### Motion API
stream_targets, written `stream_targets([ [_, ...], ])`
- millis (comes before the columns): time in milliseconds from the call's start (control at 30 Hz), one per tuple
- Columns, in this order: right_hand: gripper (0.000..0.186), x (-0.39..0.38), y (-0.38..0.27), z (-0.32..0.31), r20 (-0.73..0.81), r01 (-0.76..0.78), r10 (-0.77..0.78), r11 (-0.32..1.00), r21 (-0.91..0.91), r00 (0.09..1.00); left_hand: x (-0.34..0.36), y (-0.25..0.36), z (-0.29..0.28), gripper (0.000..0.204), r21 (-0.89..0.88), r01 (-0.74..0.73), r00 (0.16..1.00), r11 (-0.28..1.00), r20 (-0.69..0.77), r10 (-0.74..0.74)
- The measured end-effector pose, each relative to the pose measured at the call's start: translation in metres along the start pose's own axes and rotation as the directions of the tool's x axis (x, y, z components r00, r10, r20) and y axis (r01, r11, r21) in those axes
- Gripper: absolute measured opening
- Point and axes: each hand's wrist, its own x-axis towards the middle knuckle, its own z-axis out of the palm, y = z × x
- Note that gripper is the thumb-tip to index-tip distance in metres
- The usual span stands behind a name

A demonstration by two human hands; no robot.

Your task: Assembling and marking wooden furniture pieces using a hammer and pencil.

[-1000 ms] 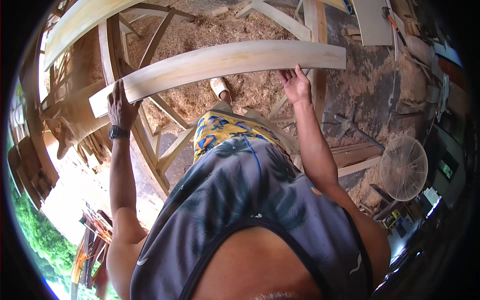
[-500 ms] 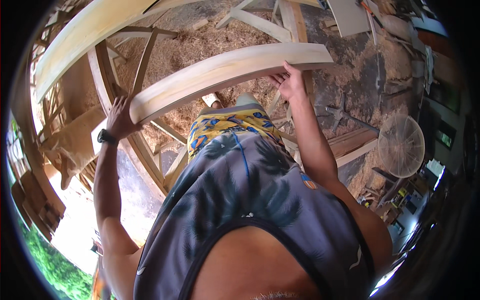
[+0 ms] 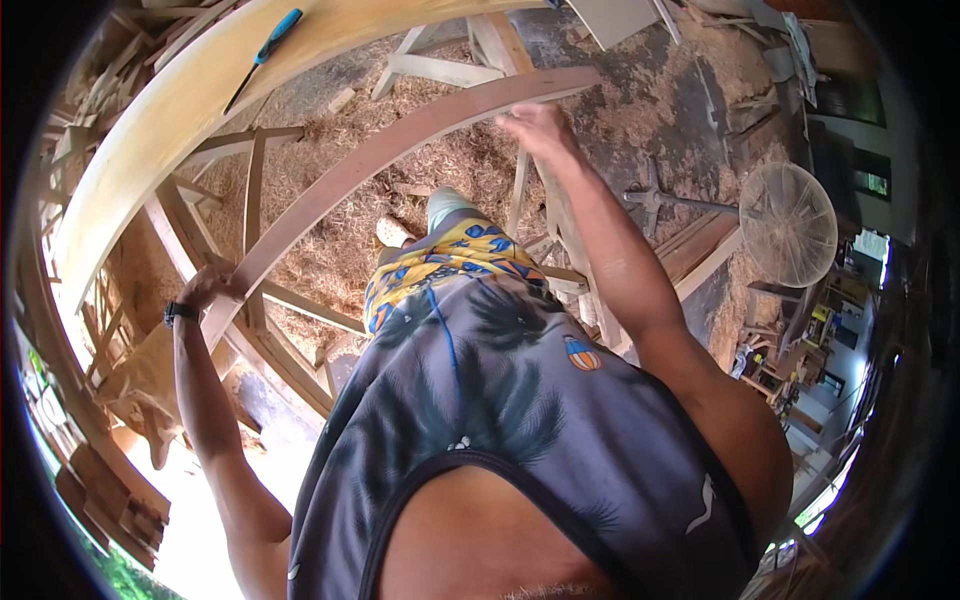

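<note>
- Two bare hands, well apart, bear one curved wooden plank [image 3: 360, 167] on the person's side of the broad pale board [image 3: 150, 150].
- Left hand [image 3: 207, 287]: wrapped on the plank's near-left stretch, just short of that end, across from the broad board's lower left end.
- Right hand [image 3: 542, 130]: fingertips at the plank's near edge, short of its other end, well to the right of the broad board's middle; I cannot tell whether they close around the wood.
- Good handling, I judge, means spreading the load between both hands, supporting the right end from below, and lifting evenly so the long arc does not roll.
- Care also seems due to clearance: swung carelessly, the plank could knock the broad board or the blue-handled screwdriver [image 3: 275, 40] lying on it.
- The plank looks like a smooth, even bow, dull pinkish brown along the narrow side facing up, set aslant, its left end nearer the person. Its wide face barely shows.
</note>
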Motion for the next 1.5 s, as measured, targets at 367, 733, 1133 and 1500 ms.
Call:
stream_targets([
  [367, 0.068, 0.11, 0.052, -0.163, 0.093, 0.524, -0.682, 0.458, -0.718, 0.725, -0.037, 0.091, 0.038, 0.063, 0.424, 0.215, 0.839, 0.88, -0.541, 0.056],
  [733, 0.064, 0.175, 0.049, -0.168, 0.446, 0.614, -0.423, 0.565, -0.551, 0.789, -0.01, 0.083, 0.078, 0.047, 0.382, 0.208, 0.699, 0.901, -0.702, 0.137],
  [1133, 0.061, 0.182, 0.072, -0.159, 0.34, 0.633, -0.553, 0.513, -0.58, 0.76, -0.011, 0.087, 0.093, 0.045, 0.491, 0.323, 0.663, 0.809, -0.727, 0.176],
  [1500, 0.059, 0.167, 0.065, -0.154, 0.322, 0.595, -0.528, 0.508, -0.623, 0.786, -0.008, 0.066, 0.092, 0.039, 0.566, 0.286, 0.685, 0.773, -0.685, 0.248],
])
